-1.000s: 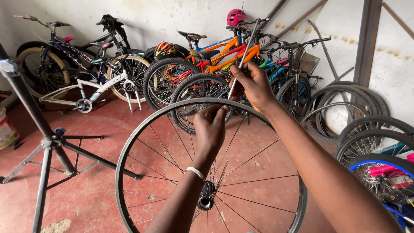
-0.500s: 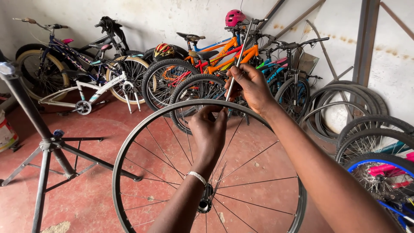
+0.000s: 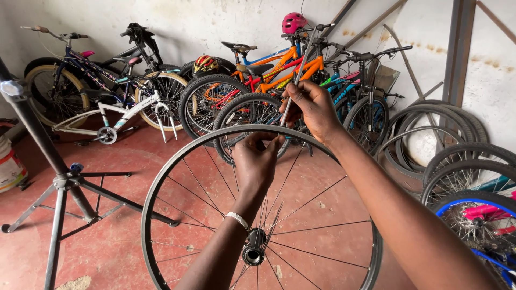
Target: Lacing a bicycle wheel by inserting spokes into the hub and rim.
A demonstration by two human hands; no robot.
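A bare silver metal bicycle wheel rim (image 3: 161, 182) with thin steel spokes and a dark hub (image 3: 253, 254) stands upright in front of the person, its hub low at about 6 o'clock in the view and its top edge near the centre. The left hand (image 3: 257, 161) reaches through to the rim's 12 o'clock point, fingers curled and pinched against the inner edge there. The right hand (image 3: 314, 110), at about 1 o'clock from the left and just above the rim, is closed in a fingertip pinch on a long thin loose metal spoke (image 3: 299, 72) that slants up toward 1 o'clock.

The loose spoke looks light, springy and smooth, likely to slip or flex if gripped far from the end being guided, so a pinch close to that end seems best. The wheel, without a tyre, probably weighs little but is stiff at the rim; the rim edge is the sound place to grasp, since the laced spokes would bend under a squeeze.

A black tripod repair stand (image 3: 64, 182) is at 9 o'clock, parked bicycles (image 3: 258, 80) line the wall at 12, and stacked tyres (image 3: 457, 139) lean at 3 o'clock.
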